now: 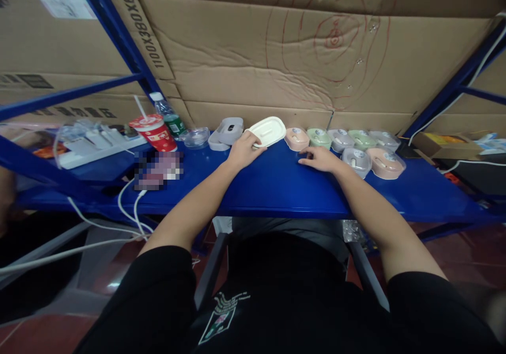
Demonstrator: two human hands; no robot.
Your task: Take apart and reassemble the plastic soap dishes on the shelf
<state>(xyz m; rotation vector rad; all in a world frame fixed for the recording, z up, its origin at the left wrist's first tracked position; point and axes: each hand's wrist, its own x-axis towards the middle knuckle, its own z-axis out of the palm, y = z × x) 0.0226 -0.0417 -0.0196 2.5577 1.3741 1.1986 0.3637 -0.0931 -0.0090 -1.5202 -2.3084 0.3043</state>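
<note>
A cream oval tray (270, 131), shaped like a soap dish with a raised strip inside, is tilted up over the blue table. My left hand (245, 151) grips its lower left end, thumb toward the front. My right hand (318, 159) hovers low over or rests on the table, holding nothing, thumb and fingers apart. Just behind it are a pink box (297, 139) and a green box (318, 138), both with clear lids. A grey box (231, 128) stands left of the tray, beside a stack of clear lids (196, 137).
Several more lidded boxes in grey, green and pink (386, 163) stand at right on the blue table (272, 190). A red cup (157, 134), a bottle (169, 117) and a white power strip (98, 151) are at left. Cardboard (237, 38) closes off the back.
</note>
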